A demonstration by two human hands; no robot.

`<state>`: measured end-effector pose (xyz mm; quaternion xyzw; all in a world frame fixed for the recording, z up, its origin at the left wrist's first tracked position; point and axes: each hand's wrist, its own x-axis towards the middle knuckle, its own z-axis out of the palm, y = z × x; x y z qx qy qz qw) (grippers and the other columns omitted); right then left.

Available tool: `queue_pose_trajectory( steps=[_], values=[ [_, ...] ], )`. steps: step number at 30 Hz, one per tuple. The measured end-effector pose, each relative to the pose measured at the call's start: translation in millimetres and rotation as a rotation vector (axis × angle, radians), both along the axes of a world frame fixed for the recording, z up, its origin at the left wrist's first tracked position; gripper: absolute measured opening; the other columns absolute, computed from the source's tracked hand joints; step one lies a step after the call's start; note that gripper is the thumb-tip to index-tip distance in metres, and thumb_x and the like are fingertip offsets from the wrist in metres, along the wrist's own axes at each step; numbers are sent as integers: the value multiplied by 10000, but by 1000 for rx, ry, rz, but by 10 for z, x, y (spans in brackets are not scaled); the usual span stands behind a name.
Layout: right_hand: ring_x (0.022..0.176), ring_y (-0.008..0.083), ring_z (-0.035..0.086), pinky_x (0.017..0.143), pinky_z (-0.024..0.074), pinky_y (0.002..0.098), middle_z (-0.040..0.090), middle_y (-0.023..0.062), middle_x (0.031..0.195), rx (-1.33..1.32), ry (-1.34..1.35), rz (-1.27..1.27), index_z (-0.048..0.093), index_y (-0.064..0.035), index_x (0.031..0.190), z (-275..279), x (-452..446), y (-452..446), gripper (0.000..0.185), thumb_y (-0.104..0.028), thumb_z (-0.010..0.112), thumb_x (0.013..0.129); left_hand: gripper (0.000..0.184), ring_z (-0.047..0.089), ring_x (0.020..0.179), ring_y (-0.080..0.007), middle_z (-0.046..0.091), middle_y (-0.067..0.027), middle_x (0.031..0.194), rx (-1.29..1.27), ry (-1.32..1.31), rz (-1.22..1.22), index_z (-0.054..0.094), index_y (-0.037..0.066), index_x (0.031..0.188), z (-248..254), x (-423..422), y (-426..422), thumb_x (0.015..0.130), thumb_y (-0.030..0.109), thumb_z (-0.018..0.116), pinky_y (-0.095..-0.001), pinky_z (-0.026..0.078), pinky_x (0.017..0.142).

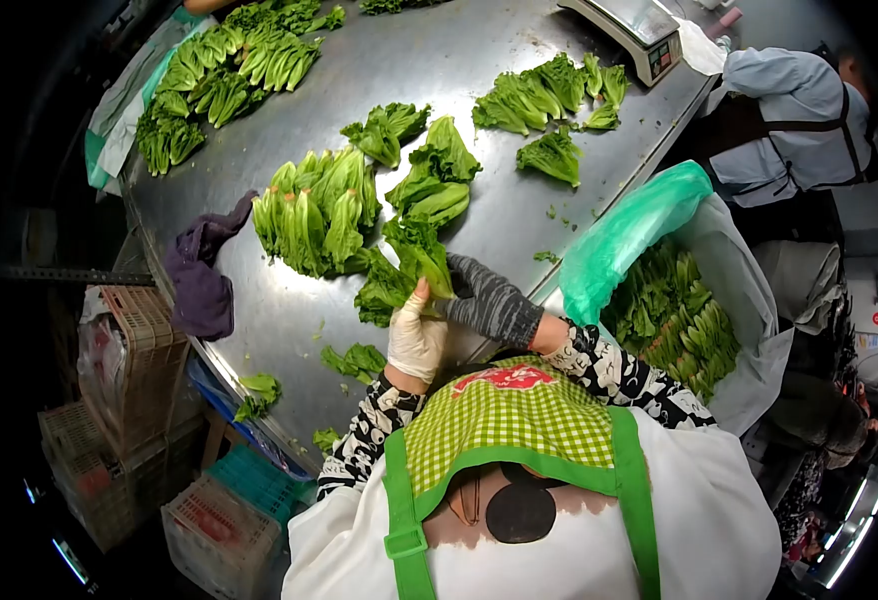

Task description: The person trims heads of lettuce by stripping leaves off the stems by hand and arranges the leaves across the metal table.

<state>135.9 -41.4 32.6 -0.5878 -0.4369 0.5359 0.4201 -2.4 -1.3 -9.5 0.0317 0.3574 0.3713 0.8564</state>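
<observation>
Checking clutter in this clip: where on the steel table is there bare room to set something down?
Bare steel table shows between the far-left lettuce pile and the lettuce near the scale, and between the purple cloth and loose leaves. Crowded: the middle lettuce bunches, and around the left hand and right hand.

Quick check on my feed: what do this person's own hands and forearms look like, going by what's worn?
The left hand wears a plain whitish glove, with the thumb tip showing uncovered. The right hand wears a dark grey glove with darker streaks. Both sleeves are black and white, in a busy print; its lettering is too small to read.
</observation>
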Motion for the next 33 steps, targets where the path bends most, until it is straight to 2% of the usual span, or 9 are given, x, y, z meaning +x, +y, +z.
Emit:
queue_pose_trajectory(
  steps=[3,5,7,10,16,22,26,30,33],
  values=[
    [1118,222,565,977,428,322,584,166,1216,119,19,-40,372,23,1357,-168,-18,-29,621,-246,659,877,216,524,676,-63,615,13,880,53,14,-167,636,49,1077,-33,-50,-22,906,181,640,-206,421,551],
    [1027,184,594,859,501,312,604,122,1147,50,117,-73,405,0,1337,-120,77,19,529,-254,606,918,169,452,594,-63,571,30,770,319,253,-134,651,54,1002,-49,150,18,917,198,630,-199,390,533],
    [963,158,606,771,534,300,611,95,1104,-198,390,-115,427,-12,1320,16,160,26,480,-261,577,938,169,419,566,-65,548,37,724,175,206,-104,653,54,954,207,245,52,918,218,631,-203,395,541],
    [836,123,600,633,520,270,620,48,996,-138,254,-151,490,-28,1223,22,235,19,354,-251,546,954,181,405,528,-80,517,43,669,236,247,-134,655,62,907,288,380,97,909,243,645,-225,402,541],
    [806,101,581,662,491,249,624,22,960,-234,321,-160,495,-49,1207,198,399,42,357,-257,583,930,199,650,733,-151,677,-41,896,236,65,-164,641,64,999,345,615,197,877,217,675,-284,533,655],
    [784,87,584,668,497,229,622,22,975,-147,366,-381,503,-36,1215,251,525,119,358,-210,607,920,308,620,779,-148,648,-37,920,340,61,-193,593,54,1086,414,850,321,858,231,697,-285,517,702],
    [775,92,592,638,513,231,622,25,971,12,466,-465,509,-31,1224,131,831,174,327,-161,583,933,554,560,1023,-157,583,-75,1128,505,-19,-221,468,10,1260,335,968,372,826,232,733,-269,463,871],
    [771,119,601,643,534,252,621,43,963,171,320,-568,535,-50,1164,146,1480,300,272,-180,591,932,553,536,1124,-173,567,-82,1183,574,133,-375,474,-5,1285,233,906,337,831,190,724,-269,449,943],
    [735,147,602,632,538,277,620,55,933,226,455,-725,539,-52,1144,19,2148,427,245,-165,589,932,542,534,1081,-226,589,-97,1124,1057,567,-519,547,22,1218,-92,741,220,744,150,774,-347,424,953]
  ],
)
